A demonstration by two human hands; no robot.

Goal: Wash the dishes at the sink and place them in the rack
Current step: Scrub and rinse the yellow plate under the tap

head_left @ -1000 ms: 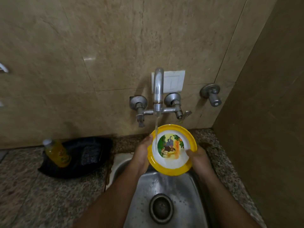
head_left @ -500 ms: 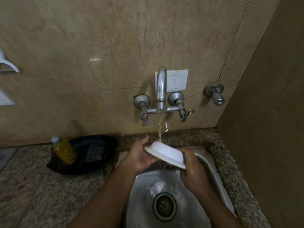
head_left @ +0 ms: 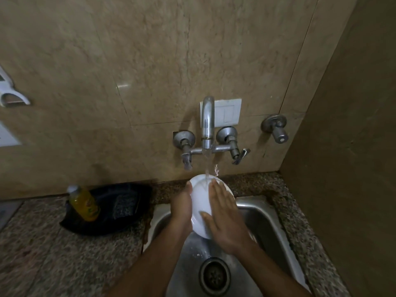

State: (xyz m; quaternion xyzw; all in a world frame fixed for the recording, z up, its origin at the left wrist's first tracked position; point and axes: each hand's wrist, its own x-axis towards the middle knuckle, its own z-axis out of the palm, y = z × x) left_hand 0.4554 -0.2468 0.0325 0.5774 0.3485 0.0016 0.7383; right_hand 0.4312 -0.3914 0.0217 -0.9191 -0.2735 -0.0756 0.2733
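right hand [head_left: 222,219] fingers straight and together, laid flat on the white underside of the plate [head_left: 201,202], thumb along the lower part of it. left hand [head_left: 181,207] cups the plate's left rim, thumb tip showing at the upper left edge; the rest of its fingers are behind the plate, can't tell how they lie. plate is upside-down side toward camera, tilted, held over the back part of the steel sink [head_left: 267,215], above the basin, not touching it as far as visible. water stream [head_left: 207,166] from the wall tap [head_left: 207,123] lands on the plate's upper edge, some splash to the right of the stream. drain [head_left: 214,276] sits below the hands in the basin. left of sink on the granite counter [head_left: 64,254]: yellow bottle [head_left: 84,203] leaning on a black tray [head_left: 120,209]. white switch plate [head_left: 227,112] behind the spout, separate valve [head_left: 276,127] on the wall to the right
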